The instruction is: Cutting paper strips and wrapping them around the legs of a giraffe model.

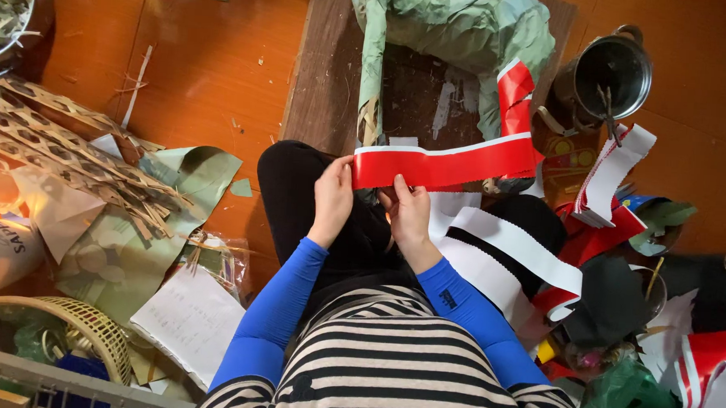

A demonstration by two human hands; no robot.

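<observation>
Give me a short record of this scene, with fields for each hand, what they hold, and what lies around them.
Left hand: grips the near end of the red paper strip
Right hand: pinches the strip's lower edge, beside the left
Strip: red with a white edge, runs right and bends up over the green paper frame
Surface: wooden board on an orange floor
Right side: metal pot, more red and white strips
Left side: woven bamboo lattice, wicker basket
</observation>
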